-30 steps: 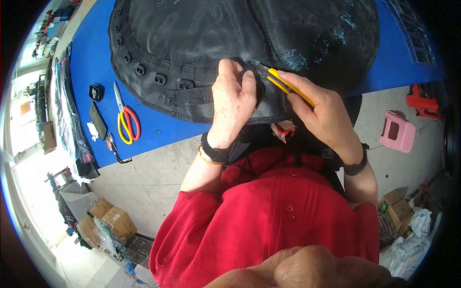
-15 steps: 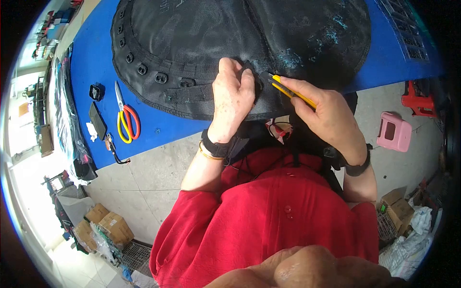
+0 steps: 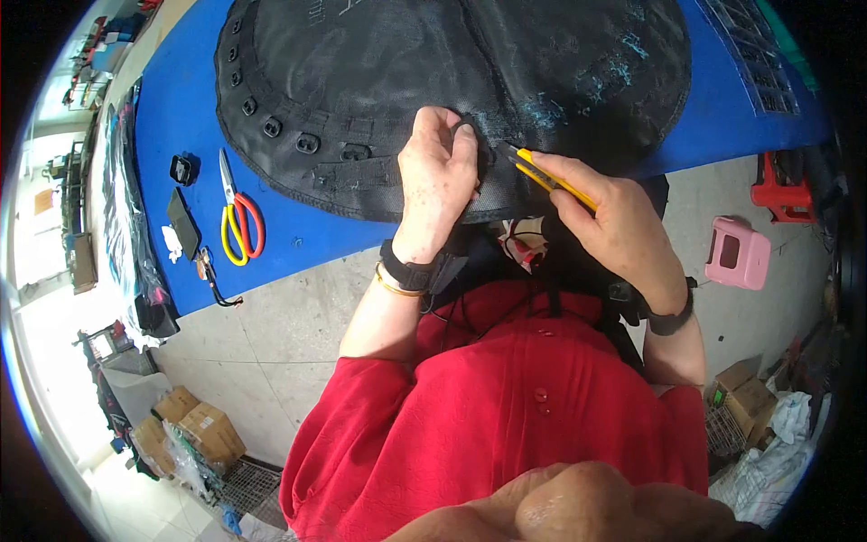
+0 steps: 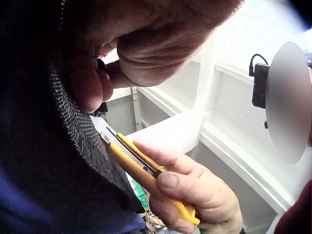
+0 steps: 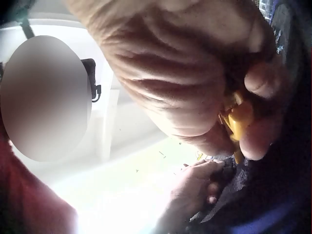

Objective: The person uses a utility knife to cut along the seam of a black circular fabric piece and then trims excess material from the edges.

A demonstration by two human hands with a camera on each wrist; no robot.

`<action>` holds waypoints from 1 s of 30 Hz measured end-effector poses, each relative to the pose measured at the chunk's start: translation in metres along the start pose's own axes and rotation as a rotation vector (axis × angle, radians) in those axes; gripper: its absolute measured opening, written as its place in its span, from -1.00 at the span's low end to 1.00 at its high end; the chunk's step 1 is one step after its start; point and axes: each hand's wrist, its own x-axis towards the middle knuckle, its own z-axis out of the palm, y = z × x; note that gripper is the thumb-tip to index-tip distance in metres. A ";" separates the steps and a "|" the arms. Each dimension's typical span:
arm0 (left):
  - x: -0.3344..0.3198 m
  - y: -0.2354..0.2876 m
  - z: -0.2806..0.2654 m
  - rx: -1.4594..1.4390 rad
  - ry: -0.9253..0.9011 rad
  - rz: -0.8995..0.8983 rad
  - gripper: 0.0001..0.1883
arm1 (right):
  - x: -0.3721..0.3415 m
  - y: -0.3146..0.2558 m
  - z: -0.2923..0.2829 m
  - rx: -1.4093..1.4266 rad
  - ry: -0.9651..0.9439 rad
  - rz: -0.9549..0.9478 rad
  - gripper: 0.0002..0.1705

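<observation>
A large round black fabric piece (image 3: 388, 72) with a seam down its middle and blue-green thread marks lies on the blue table. Along its left edge run webbing and several black plastic buckles (image 3: 308, 144). My left hand (image 3: 438, 172) rests over the near edge, thumb and forefinger pinching a small black bit of the fabric that is mostly hidden by the fingers. My right hand (image 3: 614, 217) grips a yellow utility knife (image 3: 564, 183), its blade out and pointing at the cloth just right of my left thumb. The left wrist view shows the knife blade (image 4: 104, 136) right at the mesh surface.
Red-and-yellow-handled scissors (image 3: 239, 226), a black plastic part (image 3: 184, 169) and a dark flat strip (image 3: 183, 226) lie on the blue table (image 3: 298, 253) to the left. A black grid tray (image 3: 759, 77) sits at the right. A pink stool (image 3: 739, 253) stands on the floor.
The knife has drawn back to the right, its blade farther from my left thumb than a second ago. My left hand keeps its pinch in nearly the same place.
</observation>
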 end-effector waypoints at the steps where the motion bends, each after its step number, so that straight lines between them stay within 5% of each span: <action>1: 0.000 0.001 0.000 -0.010 0.001 -0.006 -0.85 | 0.001 -0.002 -0.001 -0.010 -0.002 -0.006 -0.55; 8: 0.004 -0.012 0.001 0.092 0.042 0.067 -0.84 | 0.015 -0.006 0.003 -0.016 0.115 -0.101 -0.57; 30: 0.006 -0.025 0.001 0.186 0.066 0.174 -0.83 | 0.034 0.001 0.011 -0.065 0.059 -0.085 -0.58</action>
